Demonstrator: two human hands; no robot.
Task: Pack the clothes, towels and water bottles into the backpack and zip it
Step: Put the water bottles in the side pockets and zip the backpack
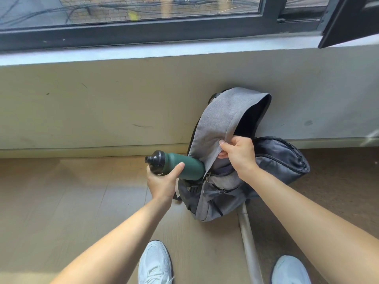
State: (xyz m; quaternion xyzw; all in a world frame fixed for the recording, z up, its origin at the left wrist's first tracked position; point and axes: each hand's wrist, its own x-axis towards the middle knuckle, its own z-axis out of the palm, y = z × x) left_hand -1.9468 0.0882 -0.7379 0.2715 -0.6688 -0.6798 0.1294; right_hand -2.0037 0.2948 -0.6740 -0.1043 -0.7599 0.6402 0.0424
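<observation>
A grey backpack [217,119] leans against the wall under the window, its main flap lifted and the dark inside showing. My right hand [239,154] pinches the flap's lower edge and holds it up. My left hand [164,181] grips a dark green water bottle [188,166] with a black cap, lying almost level. The bottle's base end is hidden behind the flap edge at the bag's opening. Grey cloth shows inside the opening below my right hand.
A dark grey padded bag [285,158] lies right of the backpack against the wall. A pale metal bar [249,242] runs along the wooden floor between my two white shoes [154,263]. The window sill [184,50] juts out above.
</observation>
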